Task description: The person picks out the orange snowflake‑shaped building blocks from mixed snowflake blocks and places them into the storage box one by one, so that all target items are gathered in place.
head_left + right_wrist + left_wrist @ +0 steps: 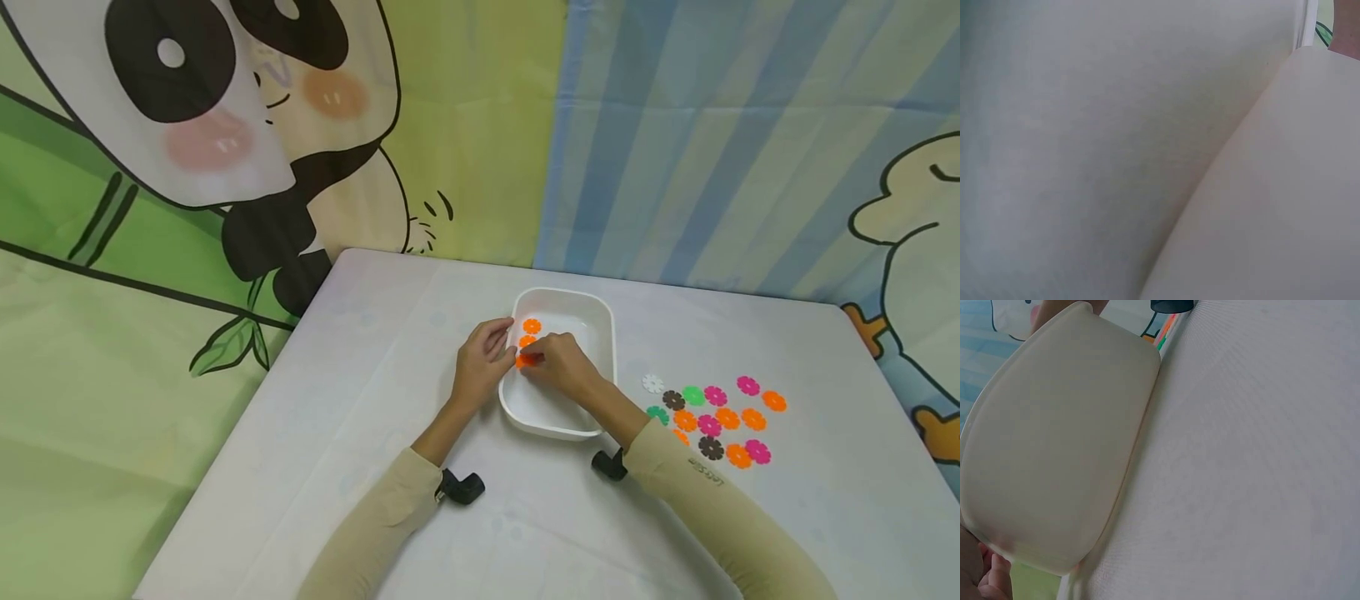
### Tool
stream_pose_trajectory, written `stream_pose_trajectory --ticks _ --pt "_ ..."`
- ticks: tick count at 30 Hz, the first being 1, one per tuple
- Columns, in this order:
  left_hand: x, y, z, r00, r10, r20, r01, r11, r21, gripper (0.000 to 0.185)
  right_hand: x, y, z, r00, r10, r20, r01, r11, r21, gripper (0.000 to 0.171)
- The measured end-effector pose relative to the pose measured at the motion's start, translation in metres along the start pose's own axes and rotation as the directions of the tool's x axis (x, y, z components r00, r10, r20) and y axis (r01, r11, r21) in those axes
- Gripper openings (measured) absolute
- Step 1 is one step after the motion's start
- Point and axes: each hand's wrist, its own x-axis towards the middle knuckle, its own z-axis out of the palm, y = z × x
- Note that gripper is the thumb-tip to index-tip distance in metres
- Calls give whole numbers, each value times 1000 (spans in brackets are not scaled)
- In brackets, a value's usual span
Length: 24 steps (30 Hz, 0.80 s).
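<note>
A white tray [1054,444] fills the left of the view, its outer wall resting on a pale table [1254,462], with fingertips [988,578] at its near lower corner and a black object [1171,305] beyond its far end.

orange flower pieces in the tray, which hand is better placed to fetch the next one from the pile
Right, probably. The loose pile lies on the table right of the white tray, beside the right forearm. The right hand pinches an orange piece; the left hand rests at the tray's far-side rim.
</note>
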Motion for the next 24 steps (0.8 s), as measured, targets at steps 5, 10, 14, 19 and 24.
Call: stream_pose_trajectory --ticks 5,10,14,19,24 --pt "0 0 0 1000 -5 0 5 1000 17 43 0 0 0 1000 24 5 -24 1000 -17 18" --pt "-1 1 0 1000 -3 0 3 1000 24 42 1 -1 0 999 44 9 -44 999 -18 18" --pt "-1 1 0 1000 -5 -1 5 1000 25 42 1 -3 -1 998 65 11 -65 998 0 19" --pt "-1 2 0 1000 -12 0 12 1000 26 42 1 -3 -2 998 65 9 -66 998 5 19" --pt "-1 3 -1 1000 -10 -1 10 1000 22 42 2 -2 -2 999 51 4 -51 999 -1 17"
